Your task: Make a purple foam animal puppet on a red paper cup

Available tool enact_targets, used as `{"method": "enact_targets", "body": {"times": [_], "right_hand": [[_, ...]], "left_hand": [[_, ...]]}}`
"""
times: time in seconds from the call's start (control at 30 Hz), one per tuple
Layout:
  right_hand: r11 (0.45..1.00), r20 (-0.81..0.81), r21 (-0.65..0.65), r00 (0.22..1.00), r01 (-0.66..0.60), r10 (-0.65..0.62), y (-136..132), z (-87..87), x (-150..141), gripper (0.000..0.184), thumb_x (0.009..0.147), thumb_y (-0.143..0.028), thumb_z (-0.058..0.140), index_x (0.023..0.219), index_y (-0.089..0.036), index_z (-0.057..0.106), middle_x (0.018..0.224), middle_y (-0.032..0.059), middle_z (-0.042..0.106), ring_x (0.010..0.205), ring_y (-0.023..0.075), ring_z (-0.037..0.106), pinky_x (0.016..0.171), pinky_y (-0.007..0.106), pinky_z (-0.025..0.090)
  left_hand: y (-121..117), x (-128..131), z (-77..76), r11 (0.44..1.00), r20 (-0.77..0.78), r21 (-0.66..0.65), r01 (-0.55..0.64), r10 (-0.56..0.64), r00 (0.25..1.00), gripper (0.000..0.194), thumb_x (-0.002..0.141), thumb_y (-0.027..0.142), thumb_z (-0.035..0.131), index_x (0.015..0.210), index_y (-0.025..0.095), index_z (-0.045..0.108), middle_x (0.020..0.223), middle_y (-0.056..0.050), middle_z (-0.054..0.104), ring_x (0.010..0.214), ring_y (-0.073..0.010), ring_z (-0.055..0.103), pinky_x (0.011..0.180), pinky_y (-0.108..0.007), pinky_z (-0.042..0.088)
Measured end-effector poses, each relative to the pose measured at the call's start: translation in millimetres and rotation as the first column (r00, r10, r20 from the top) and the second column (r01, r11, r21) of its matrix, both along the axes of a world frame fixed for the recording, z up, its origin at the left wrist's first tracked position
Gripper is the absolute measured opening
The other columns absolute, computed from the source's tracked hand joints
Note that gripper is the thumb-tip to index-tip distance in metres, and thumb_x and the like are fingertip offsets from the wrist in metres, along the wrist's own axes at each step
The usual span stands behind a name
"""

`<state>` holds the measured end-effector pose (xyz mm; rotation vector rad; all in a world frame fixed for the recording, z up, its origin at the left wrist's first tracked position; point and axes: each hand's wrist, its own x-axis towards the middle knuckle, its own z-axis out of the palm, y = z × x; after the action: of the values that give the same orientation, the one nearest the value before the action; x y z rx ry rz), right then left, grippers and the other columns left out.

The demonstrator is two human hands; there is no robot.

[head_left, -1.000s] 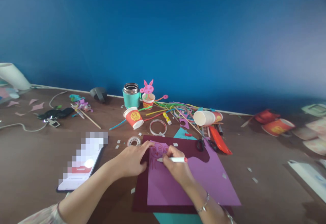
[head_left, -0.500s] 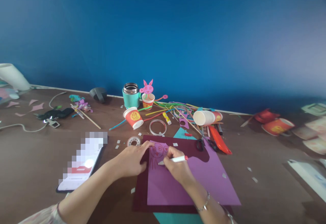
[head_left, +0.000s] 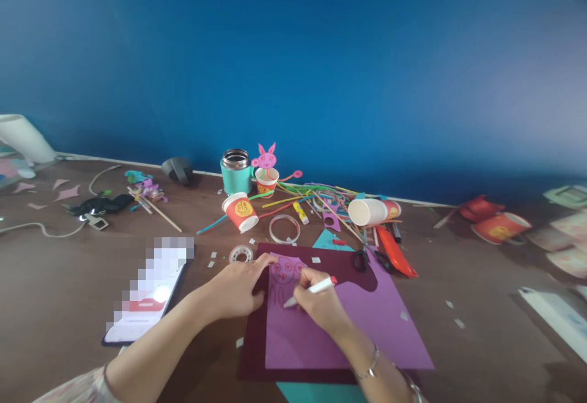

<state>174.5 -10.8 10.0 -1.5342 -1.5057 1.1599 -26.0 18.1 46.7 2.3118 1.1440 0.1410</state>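
My right hand (head_left: 316, 299) grips a white marker (head_left: 321, 285) with a red end. Its tip rests on a purple sheet of paper (head_left: 358, 336), by two long loops drawn in red. Above the loops is a drawn face (head_left: 283, 270) with round eyes, partly behind my right hand. My left hand (head_left: 238, 287) lies over the sheet's left edge, fingers stretched out, fingertips on the paper near the face. Under the purple sheet lies a dark maroon sheet (head_left: 254, 336), and a teal sheet (head_left: 316, 392) shows below that.
Black-handled scissors (head_left: 361, 260) lie on the papers' upper right, beside a red pouch-like thing (head_left: 397, 253). Behind are paper cups (head_left: 241, 212), a teal thermos (head_left: 236, 177), tape rolls (head_left: 241, 254) and several pipe cleaners (head_left: 316, 194). A phone (head_left: 151, 305) lies left.
The marker tip has moved slightly down, and the second loop on the purple sheet is now longer. My right hand has shifted a little with it; my left hand stays put.
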Motion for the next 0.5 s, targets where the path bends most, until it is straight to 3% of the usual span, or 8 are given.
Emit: {"method": "enact_targets", "body": {"times": [0.2, 0.5], "right_hand": [[0.994, -0.12, 0.052, 0.988, 0.1, -0.094, 1.0, 5.6, 3.3, 0.027, 0.076, -0.031, 0.049, 0.054, -0.021, 0.037, 0.042, -0.0059, 0.044, 0.04, 0.0082, 0.037, 0.042, 0.021, 0.03], [0.994, 0.006, 0.092, 0.998, -0.061, 0.061, -3.5, 8.5, -4.3, 0.023, 0.071, -0.02, 0.055, 0.056, -0.02, 0.038, 0.053, -0.0068, 0.04, 0.05, 0.0075, 0.037, 0.047, 0.019, 0.031]], "left_hand": [[-1.8, -0.3, -0.3, 1.0, 0.019, 0.023, 0.001, -0.001, 1.0, 0.058, 0.07, 0.015, 0.047, 0.126, 0.025, 0.033, 0.108, -0.004, 0.064, 0.093, -0.0261, 0.062, 0.075, -0.032, 0.043], [-1.5, 0.3, 0.6, 1.0, -0.013, 0.017, -0.007, 0.007, 1.0, 0.058, 0.071, 0.016, 0.048, 0.126, 0.026, 0.033, 0.104, -0.004, 0.065, 0.091, -0.0266, 0.062, 0.072, -0.032, 0.042]]}}
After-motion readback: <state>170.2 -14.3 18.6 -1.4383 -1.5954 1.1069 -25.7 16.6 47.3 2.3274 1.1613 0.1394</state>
